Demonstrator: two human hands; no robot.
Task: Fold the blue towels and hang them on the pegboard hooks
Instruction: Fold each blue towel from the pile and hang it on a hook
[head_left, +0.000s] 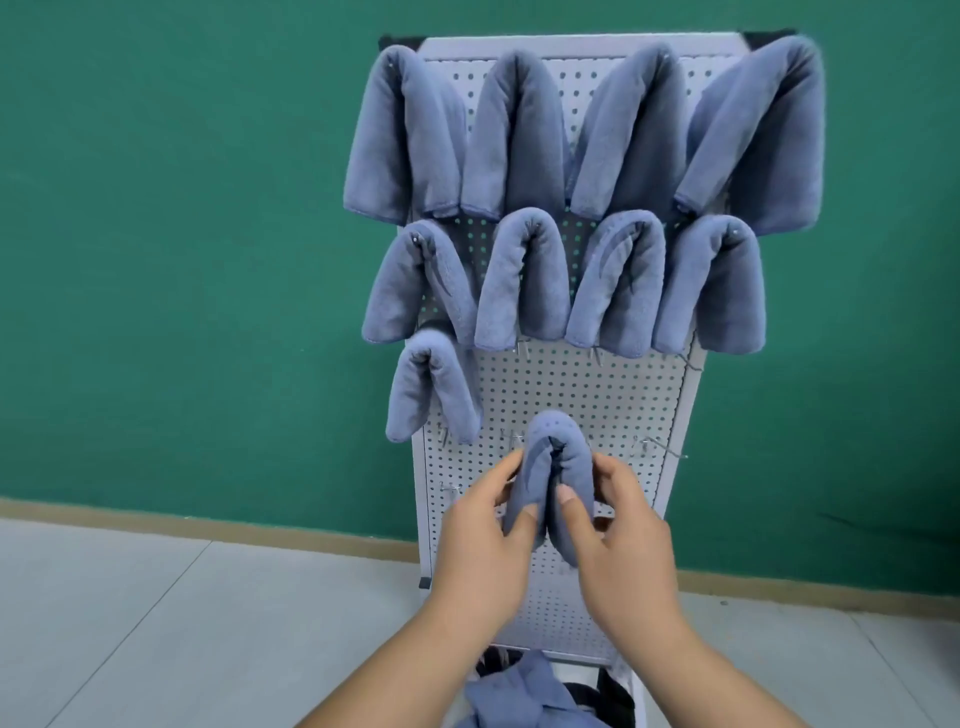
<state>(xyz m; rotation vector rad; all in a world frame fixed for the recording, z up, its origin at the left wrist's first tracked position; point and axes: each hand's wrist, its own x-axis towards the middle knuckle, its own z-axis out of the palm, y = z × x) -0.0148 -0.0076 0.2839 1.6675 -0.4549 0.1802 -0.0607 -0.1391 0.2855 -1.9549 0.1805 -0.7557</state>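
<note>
A white pegboard (597, 395) stands against the green wall. Several folded blue towels hang on its hooks in two full rows, and one more hung towel (428, 387) sits at the left of the third row. In front of the board's lower middle I hold a folded blue towel (553, 462), bent over like an arch. My left hand (485, 540) pinches its left flap and my right hand (618, 540) pinches its right flap. Whether the towel rests on a hook is hidden.
Bare metal hooks (665, 447) stick out of the board's third and fourth rows. A pile of unfolded blue towels (524, 696) lies in a dark container at the bottom of the view. Pale floor tiles (182, 623) spread to the left.
</note>
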